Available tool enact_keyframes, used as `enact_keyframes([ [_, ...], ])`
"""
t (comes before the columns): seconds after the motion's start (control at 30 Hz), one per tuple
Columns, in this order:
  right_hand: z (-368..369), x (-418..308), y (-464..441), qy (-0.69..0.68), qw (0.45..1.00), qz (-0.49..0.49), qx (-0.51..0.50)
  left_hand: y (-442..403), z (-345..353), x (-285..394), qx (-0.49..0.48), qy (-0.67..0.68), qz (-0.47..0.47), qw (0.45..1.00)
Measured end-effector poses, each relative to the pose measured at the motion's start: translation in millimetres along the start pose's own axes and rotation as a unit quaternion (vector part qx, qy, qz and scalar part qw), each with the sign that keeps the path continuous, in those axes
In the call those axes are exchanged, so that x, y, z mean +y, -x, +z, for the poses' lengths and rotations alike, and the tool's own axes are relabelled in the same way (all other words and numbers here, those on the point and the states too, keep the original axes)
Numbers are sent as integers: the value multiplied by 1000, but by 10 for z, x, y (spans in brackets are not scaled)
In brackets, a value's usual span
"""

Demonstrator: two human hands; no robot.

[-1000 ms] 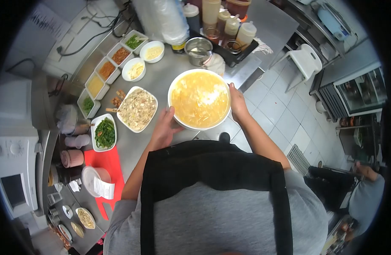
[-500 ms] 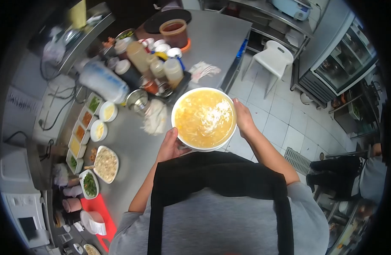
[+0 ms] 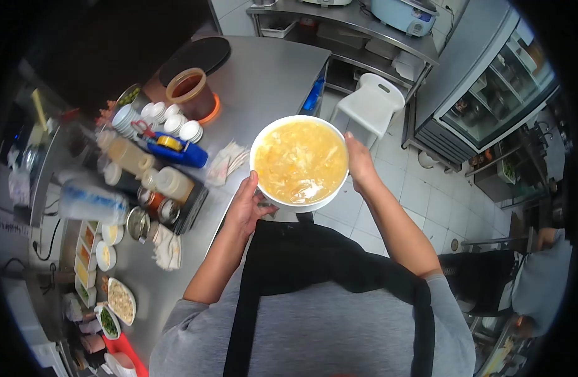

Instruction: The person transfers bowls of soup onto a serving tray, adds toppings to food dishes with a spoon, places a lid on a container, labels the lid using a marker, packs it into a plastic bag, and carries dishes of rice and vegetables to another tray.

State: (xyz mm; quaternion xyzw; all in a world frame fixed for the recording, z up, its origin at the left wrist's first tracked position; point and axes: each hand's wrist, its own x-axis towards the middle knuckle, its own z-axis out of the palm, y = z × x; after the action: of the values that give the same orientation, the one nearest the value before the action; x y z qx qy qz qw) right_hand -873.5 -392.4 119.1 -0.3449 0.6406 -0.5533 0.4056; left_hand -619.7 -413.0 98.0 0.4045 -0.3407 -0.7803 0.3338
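A large white bowl of yellow soup (image 3: pixel 299 162) is held level in front of my chest. The soup has pale egg-like strands and a shiny surface, and it comes up near the rim. My left hand (image 3: pixel 245 204) grips the bowl's lower left side, thumb on the rim and fingers partly hidden underneath. On the right side, my right hand (image 3: pixel 359 162) is closed round the edge, its fingers mostly hidden beneath the bowl. A crumpled cloth (image 3: pixel 226 162) lies on the steel table to the left of the bowl.
Squeeze bottles (image 3: pixel 174 182) and a blue tape dispenser (image 3: pixel 176 149) crowd the left counter, near a brown tub (image 3: pixel 191 94). Dishes of chopped food (image 3: pixel 121 301) stand lower left. A white stool (image 3: pixel 369 103) and a glass-door fridge (image 3: pixel 490 88) stand ahead right. Another person (image 3: pixel 540 283) is at far right.
The view has turned and moved forward, so the counter items shift left and down. Both hands still hold the bowl, now farther past the bottles, and the soup's glare has shifted.
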Motion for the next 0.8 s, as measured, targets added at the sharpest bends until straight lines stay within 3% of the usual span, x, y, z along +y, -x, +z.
enact_keyframes([
  [0.27, -58, -337, -1580, 12, 1000, 9, -7, -1347, 359, 478, 37, 41, 10, 998],
  [0.4, 92, -575, -2491, 17, 998, -12, -66, -2030, 359, 879, 35, 40, 27, 998],
  [0.5, 354, -703, -3185, 7, 994, -38, -105, -2420, 381, 1248, 82, 45, 58, 994],
  [0.8, 1660, -960, -5119, 23, 964, 5, -264, -3530, 17, 2258, 239, 97, 138, 956],
])
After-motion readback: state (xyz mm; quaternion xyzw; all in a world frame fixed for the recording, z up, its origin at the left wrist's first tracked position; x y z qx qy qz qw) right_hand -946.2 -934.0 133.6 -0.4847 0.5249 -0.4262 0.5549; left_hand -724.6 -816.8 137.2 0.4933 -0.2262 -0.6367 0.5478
